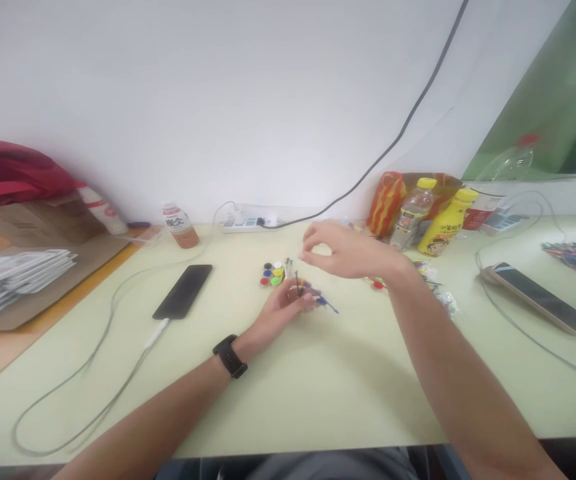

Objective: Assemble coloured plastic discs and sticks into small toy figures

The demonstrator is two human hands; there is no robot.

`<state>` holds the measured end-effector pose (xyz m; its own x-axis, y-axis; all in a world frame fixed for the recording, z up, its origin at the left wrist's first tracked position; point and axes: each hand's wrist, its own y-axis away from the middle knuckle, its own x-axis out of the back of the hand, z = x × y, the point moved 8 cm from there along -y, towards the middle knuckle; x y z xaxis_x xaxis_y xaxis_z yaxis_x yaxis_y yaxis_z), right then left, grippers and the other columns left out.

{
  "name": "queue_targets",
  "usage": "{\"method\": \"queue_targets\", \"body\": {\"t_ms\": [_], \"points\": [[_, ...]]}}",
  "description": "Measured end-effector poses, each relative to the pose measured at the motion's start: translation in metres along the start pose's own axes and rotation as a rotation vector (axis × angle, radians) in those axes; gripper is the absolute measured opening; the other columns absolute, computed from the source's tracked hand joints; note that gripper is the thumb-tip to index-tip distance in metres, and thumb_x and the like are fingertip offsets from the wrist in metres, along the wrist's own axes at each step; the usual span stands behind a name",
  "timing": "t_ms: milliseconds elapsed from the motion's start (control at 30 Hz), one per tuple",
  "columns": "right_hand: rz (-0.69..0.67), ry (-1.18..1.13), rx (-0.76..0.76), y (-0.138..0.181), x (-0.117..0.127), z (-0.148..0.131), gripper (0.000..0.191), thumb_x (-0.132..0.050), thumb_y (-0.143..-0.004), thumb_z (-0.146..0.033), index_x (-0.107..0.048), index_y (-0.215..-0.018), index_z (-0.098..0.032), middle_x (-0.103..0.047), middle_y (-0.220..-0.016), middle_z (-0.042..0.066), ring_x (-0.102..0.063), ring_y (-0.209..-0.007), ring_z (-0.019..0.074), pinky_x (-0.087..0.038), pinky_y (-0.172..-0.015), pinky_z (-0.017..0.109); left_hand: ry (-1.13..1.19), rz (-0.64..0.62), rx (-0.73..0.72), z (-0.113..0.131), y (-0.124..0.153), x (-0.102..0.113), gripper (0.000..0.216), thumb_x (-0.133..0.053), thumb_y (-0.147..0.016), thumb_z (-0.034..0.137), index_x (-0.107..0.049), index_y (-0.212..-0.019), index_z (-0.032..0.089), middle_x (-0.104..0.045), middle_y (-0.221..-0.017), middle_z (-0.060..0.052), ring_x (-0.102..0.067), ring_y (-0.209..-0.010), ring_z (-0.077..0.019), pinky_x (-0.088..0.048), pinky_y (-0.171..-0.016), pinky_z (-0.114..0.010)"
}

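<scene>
Steadying coloured pieces (pixel 323 301) seems the step: left hand (pixel 284 307) pinches them; right hand (pixel 351 250) curls toward one o'clock, its hold I cannot tell; next needs precision.

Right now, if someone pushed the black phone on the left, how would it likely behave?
The black phone lies flat, so it would probably slide rather than roll or tip. Its slab shape suggests stiffness. The cable plugged into its near end would likely trail along or tug.
</scene>
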<state>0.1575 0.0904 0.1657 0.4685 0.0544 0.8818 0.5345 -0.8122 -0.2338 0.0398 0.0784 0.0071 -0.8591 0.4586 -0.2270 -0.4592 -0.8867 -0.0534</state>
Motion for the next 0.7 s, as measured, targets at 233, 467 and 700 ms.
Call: {"method": "queue_targets", "body": {"t_ms": [233,467,700], "points": [[0.106,-0.063,-0.156,0.008,0.04,0.064,0.025,-0.055,-0.098,-0.038,-0.072,-0.105,-0.021,-0.073,-0.117,0.008,-0.067,-0.104,0.0237,-0.053,-0.086,0.032,0.035,0.116,0.076,-0.008,-0.003,0.015,0.052,-0.086,-0.083,0.036,-0.061,-0.125,0.021,-0.075,-0.116,-0.011,-0.071,-0.112,-0.025,-0.052,-0.097,-0.037],[-0.397,0.111,-0.633,0.044,-0.004,0.196,0.025,-0.077,-0.08,-0.034,-0.076,-0.102,-0.024,-0.074,-0.118,0.009,-0.069,-0.104,0.0305,-0.053,-0.078,0.035,-0.133,0.043,0.058,-0.011,-0.004,0.012,0.05,-0.085,-0.083,0.039,-0.067,-0.123,0.016,-0.075,-0.116,-0.012,-0.07,-0.111,-0.0248,-0.052,-0.099,-0.037],[-0.494,0.085,-0.612,0.032,-0.046,0.208,0.035,-0.085,-0.071,-0.038,-0.074,-0.099,-0.021,-0.076,-0.107,0.008,-0.07,-0.096,0.0263,-0.051,-0.072,0.03,-0.13,0.021,0.07,-0.011,-0.003,0.01,0.048,-0.085,-0.083,0.039,-0.067,-0.121,0.017,-0.074,-0.111,-0.009,-0.072,-0.103,-0.0224,-0.055,-0.097,-0.037]]}}
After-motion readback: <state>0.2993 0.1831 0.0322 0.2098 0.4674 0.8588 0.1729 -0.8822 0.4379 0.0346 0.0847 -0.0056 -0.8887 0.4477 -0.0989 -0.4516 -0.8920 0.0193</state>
